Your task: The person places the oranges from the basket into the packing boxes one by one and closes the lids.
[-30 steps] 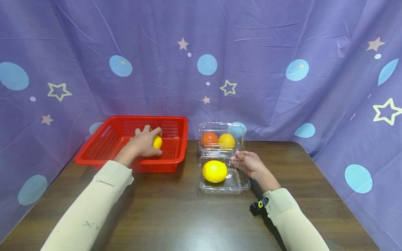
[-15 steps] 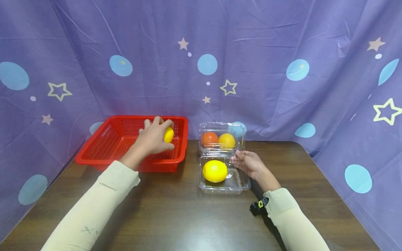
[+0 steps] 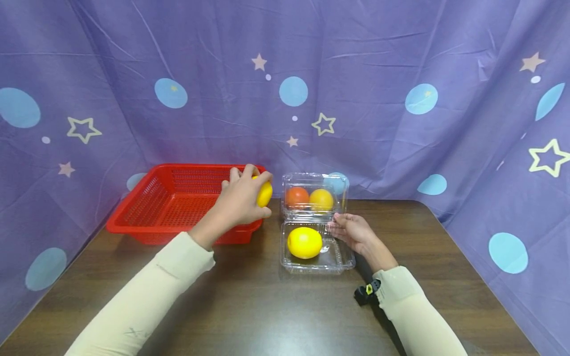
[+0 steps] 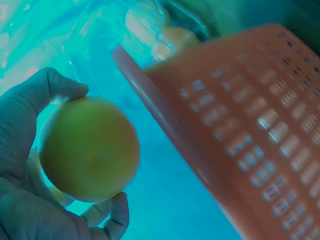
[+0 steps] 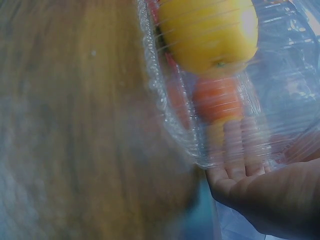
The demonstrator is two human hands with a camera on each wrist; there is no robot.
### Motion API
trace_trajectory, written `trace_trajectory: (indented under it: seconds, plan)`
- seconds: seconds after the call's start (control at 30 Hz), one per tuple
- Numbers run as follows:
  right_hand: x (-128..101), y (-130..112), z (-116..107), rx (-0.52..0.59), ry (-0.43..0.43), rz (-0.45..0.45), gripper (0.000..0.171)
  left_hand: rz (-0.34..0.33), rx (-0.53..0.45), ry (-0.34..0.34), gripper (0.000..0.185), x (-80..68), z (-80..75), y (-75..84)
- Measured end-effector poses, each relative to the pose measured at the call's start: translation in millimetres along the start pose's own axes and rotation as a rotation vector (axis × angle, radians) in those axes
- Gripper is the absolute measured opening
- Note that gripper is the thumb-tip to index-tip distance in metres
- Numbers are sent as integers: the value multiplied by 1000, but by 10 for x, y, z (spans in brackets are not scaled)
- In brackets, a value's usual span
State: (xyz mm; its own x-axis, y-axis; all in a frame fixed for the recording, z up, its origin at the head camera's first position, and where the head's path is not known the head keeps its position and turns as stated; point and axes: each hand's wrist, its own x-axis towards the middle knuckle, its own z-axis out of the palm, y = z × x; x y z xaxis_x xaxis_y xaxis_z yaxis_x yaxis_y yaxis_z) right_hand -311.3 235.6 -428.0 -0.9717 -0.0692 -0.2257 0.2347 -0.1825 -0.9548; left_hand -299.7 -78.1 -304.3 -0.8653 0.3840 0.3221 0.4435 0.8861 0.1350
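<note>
My left hand [image 3: 240, 199] holds a yellow lemon [image 3: 264, 194] above the right rim of the red basket [image 3: 187, 228]. In the left wrist view, thumb and fingers curl round this lemon [image 4: 90, 150], which looks round from there. My right hand [image 3: 354, 232] pinches the right side of a clear plastic clamshell box [image 3: 331, 264] near its hinge. Inside the box's near half lies another yellow lemon [image 3: 305, 243]. Behind the raised lid show a red round fruit [image 3: 297, 198] and an orange-yellow one [image 3: 321, 200]; I cannot tell what they rest in.
Both the basket and the box stand on a brown wooden table [image 3: 276, 316]. A purple curtain [image 3: 369, 148] with stars and dots hangs close behind them. A black strap with a small device [image 3: 367, 291] sits at the right wrist.
My left hand has lifted the lemon from inside the basket and carried it right, to above the basket's right rim. The right hand and the box have stayed still.
</note>
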Motion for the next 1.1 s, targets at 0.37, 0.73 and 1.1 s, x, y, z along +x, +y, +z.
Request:
trace_trajectory:
  seconds: [0.37, 0.73, 1.1]
  plan:
    - [0, 6, 2, 4, 0, 0, 28, 87, -20, 0, 78, 46, 148, 421]
    - [3, 6, 10, 13, -17, -13, 24, 147, -101, -12, 77, 95, 380, 906]
    - [-5, 48, -8, -4, -57, -78, 19, 219, -123, -46, 76, 25, 623, 1317]
